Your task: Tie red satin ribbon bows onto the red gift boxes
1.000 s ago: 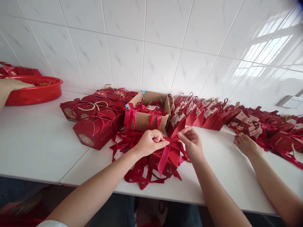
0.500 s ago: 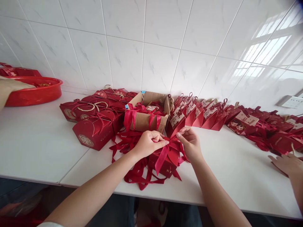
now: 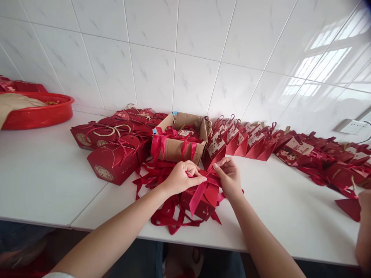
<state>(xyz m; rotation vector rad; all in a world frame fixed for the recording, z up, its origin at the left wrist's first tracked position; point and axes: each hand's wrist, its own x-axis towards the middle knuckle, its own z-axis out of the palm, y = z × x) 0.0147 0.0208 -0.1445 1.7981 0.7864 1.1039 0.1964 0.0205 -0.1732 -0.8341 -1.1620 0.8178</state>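
A red gift box (image 3: 199,204) stands on the white table in front of me, with a red satin ribbon (image 3: 198,197) across its top. My left hand (image 3: 187,177) pinches the ribbon at the top of the box, its thumb pointing right. Just to its right, my right hand (image 3: 227,175) grips another part of the ribbon between thumb and fingers. One ribbon end hangs down the front of the box. Loose red ribbons (image 3: 165,216) lie in a tangle around the box's left side and front.
Behind the ribbons stands a cardboard carton (image 3: 179,150) of ribbons and cards. Red gift boxes (image 3: 116,162) crowd the left; smaller red boxes (image 3: 255,141) line the wall at right. A person's hand (image 3: 20,102) reaches into a red basin (image 3: 43,116). Another person's hand (image 3: 365,204) is far right.
My right hand has shifted slightly left, drawing the ribbon closer to my left hand. At far right, the other person's hand has moved outward with a red piece.
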